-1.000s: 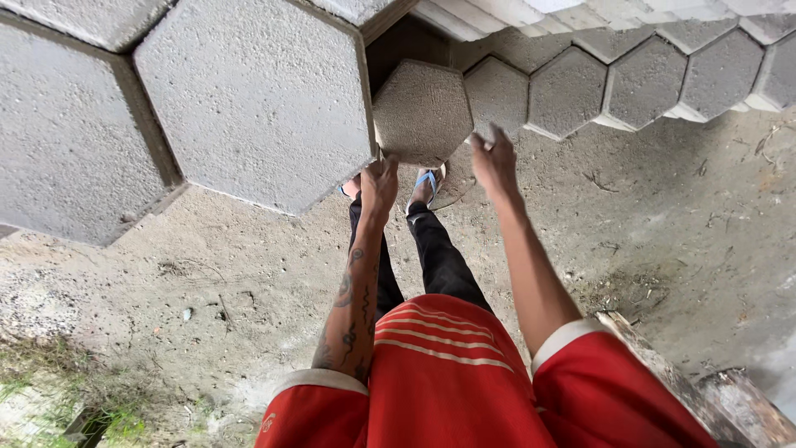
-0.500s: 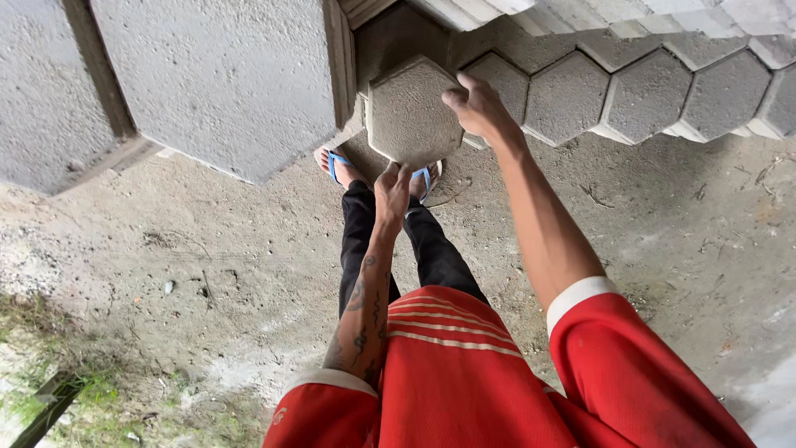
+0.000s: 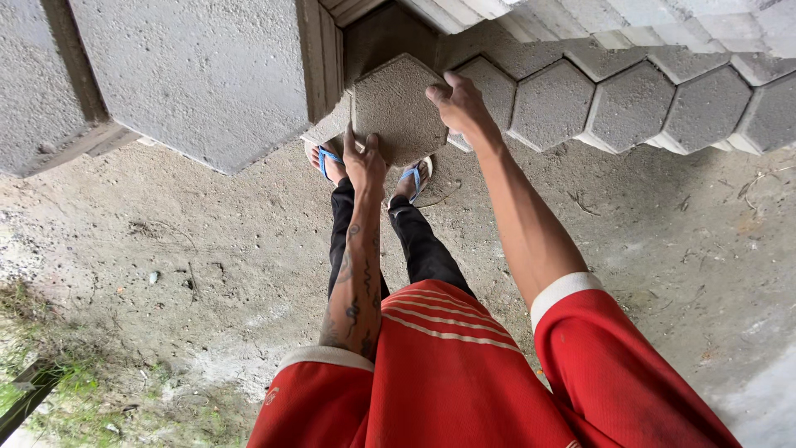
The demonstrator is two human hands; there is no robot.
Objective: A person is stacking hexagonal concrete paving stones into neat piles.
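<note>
I look down past my red shirt with white-trimmed sleeves at a grey hexagonal concrete paving block, just above the middle of the frame. My left hand grips its lower edge, fingers curled up against it. My right hand wraps its right edge, thumb and fingers closed on it. The block is lifted, above my feet in blue flip-flops. To its right, a row of matching grey hexagonal blocks runs toward the upper right, packed edge to edge. Larger grey slabs fill the upper left. Bare sandy ground lies below. The block looks picked up but not yet set down anywhere; many blocks remain in the row.
</note>
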